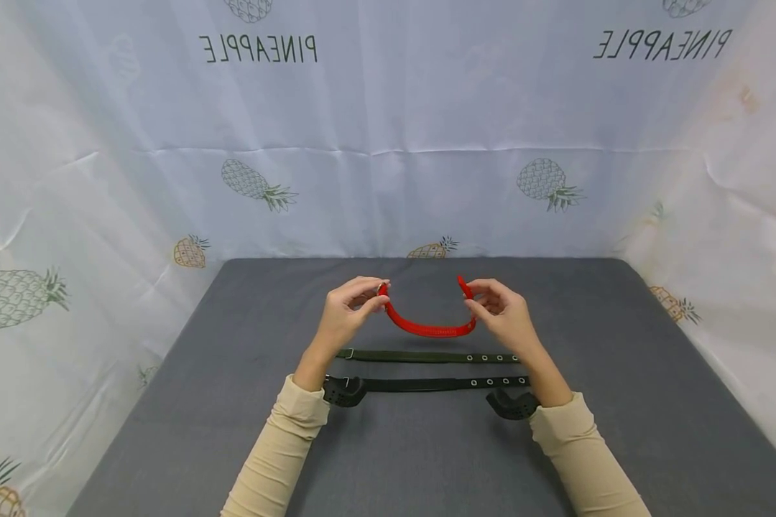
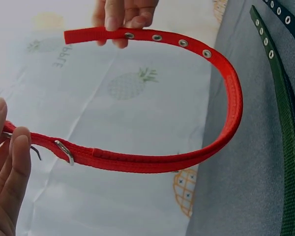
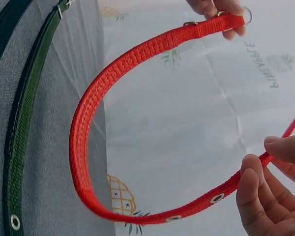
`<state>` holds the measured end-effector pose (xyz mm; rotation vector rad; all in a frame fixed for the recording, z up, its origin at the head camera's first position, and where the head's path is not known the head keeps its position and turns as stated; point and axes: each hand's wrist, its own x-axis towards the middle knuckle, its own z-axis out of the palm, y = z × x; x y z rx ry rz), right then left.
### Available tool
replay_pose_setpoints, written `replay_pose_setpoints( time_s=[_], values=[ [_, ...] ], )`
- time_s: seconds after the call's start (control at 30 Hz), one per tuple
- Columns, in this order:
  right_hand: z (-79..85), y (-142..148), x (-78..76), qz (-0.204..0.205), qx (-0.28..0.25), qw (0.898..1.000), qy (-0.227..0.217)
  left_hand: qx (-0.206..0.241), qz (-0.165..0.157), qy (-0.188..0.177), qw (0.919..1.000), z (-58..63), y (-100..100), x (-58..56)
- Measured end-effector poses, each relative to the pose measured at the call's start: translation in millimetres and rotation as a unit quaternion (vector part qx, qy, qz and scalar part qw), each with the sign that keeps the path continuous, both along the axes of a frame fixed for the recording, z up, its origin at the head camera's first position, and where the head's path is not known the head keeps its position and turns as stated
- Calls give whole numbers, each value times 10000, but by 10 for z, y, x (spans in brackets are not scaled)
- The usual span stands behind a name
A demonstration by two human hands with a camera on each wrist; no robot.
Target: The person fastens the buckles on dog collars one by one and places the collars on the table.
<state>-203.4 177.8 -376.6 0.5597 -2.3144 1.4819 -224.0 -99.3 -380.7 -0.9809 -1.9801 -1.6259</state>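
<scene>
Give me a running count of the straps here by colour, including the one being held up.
Red strap: 1, held between the left hand and the right hand
Green strap: 1, lying on the table
Dark strap: 1, lying on the table, nearer the person than the green one
Total: 3

Long beige cloth sleeves (image 1: 274, 456) end in wrinkled cuffs (image 1: 302, 402); black rounded housings (image 1: 345, 392) with small holes sit at the wrists.
</scene>
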Motion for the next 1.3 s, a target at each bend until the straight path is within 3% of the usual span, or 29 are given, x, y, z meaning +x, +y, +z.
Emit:
replay_pose_setpoints(
  time_s=[0.37,0.57,1.3],
  values=[
    [-21,-115,-1,118,123,9995,257,-161,-151,-313,9993,-23,21,22],
    [-7,-164,13,181,178,9992,296,-291,-120,-285,9991,-47,37,15],
    [4,-364,59,58,540,9977,400,-796,412,-237,9957,-15,144,96]
  ],
)
